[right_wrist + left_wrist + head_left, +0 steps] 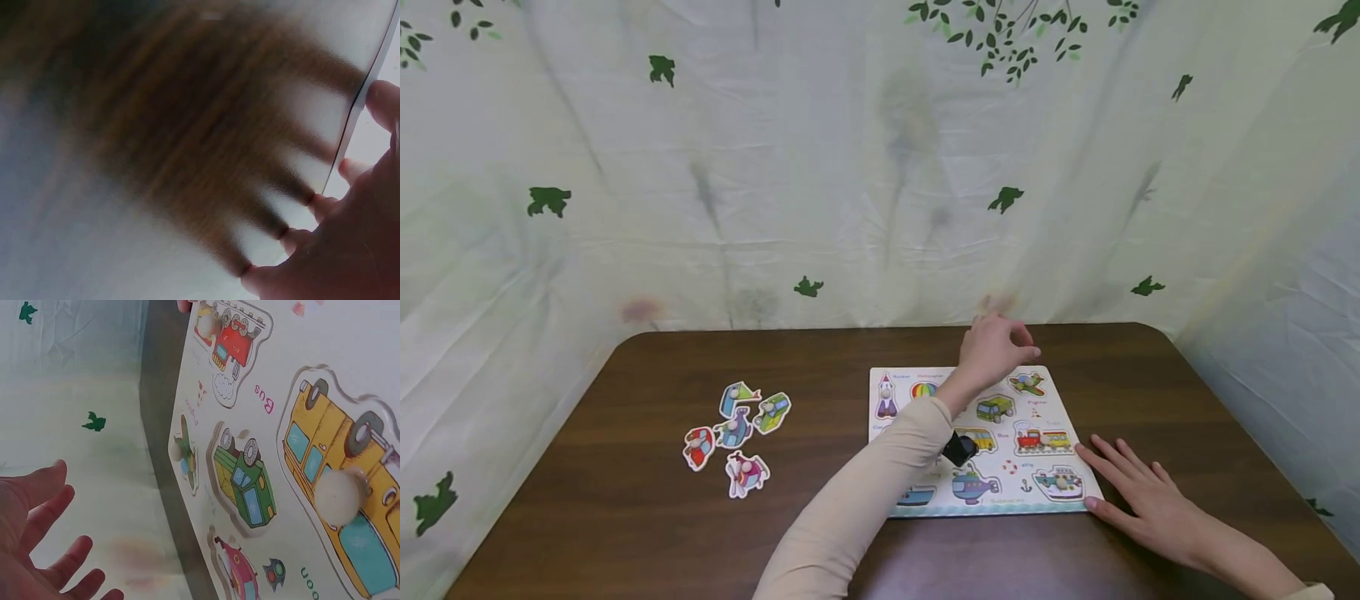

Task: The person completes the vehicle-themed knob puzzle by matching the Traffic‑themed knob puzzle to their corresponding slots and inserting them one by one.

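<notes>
Two hands at a puzzle board (1000, 461) on the table (820, 542).
The left hand (995, 346), empty, fingers loosely parted, is over by its far edge; the right hand (1153, 508), spread wide, touches its right edge. Loose pieces (735, 429) lie left.

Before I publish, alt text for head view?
A person's left hand extends across a vehicle peg puzzle board on a wooden table; the right hand touches the board's right edge. Five loose puzzle pieces lie to the left.
</notes>
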`<control>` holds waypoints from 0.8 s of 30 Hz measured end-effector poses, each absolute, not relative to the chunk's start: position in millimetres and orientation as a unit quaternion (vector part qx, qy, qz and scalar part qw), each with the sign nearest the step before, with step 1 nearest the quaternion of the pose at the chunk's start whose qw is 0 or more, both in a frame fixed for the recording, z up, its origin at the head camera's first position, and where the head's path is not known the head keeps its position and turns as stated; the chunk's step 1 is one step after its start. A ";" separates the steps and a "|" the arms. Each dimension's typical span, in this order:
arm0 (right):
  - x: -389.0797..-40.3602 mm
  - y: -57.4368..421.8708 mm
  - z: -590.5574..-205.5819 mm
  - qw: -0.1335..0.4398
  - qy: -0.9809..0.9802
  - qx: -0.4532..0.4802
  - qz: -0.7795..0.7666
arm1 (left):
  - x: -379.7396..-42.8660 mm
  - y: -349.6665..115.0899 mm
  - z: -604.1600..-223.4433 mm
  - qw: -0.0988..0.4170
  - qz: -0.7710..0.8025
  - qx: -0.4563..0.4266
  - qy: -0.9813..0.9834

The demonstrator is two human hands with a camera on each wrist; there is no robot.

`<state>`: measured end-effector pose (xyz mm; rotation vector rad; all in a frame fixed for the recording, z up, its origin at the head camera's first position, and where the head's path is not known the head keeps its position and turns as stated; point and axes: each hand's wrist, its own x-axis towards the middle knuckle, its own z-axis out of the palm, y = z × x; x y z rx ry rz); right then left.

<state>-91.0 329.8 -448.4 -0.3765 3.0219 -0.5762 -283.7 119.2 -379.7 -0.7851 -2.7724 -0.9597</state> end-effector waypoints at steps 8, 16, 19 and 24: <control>-90.7 328.9 -445.7 0.027 0.975 -0.118 -0.188 | -281.0 104.6 -375.9 0.049 -0.343 -0.254 -0.903; -91.2 327.6 -444.9 0.034 0.976 -0.113 -0.185 | -272.2 84.8 -375.2 0.052 -0.364 -0.259 -0.893; -91.3 327.8 -445.7 0.031 0.976 -0.114 -0.182 | -269.1 76.9 -375.3 0.055 -0.364 -0.256 -0.894; -90.5 329.2 -447.5 0.021 0.974 -0.122 -0.189 | -267.3 64.8 -377.2 0.054 -0.374 -0.250 -0.891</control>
